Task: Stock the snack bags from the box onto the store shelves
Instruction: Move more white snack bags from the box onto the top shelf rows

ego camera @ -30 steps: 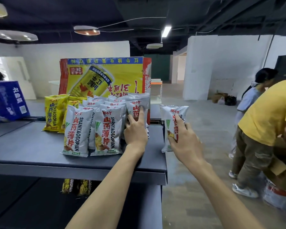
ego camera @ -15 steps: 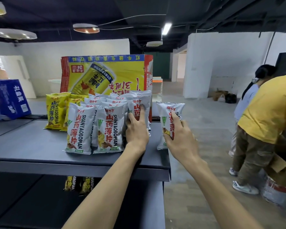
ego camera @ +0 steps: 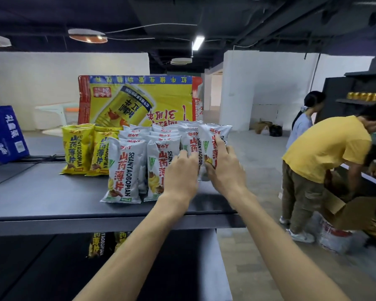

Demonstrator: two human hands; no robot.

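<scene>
shelf (ego camera: 41,192) | upright: white snack bags (ego camera: 124,170), yellow snack bags (ego camera: 78,148) | behind: yellow carton (ego camera: 139,101)

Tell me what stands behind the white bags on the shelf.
A yellow carton with an upside-down can print stands upright behind the white bags. Its lower edge is covered by the bags, so whether it touches the rear row cannot be seen.

Both arms show as long, slender forearms, the left forearm (ego camera: 139,246) and the right forearm (ego camera: 269,235), uncovered from the lower edge of the view to the wrist. The left hand (ego camera: 180,172) and right hand (ego camera: 224,168) are bare as well, knuckles faintly raised.
</scene>
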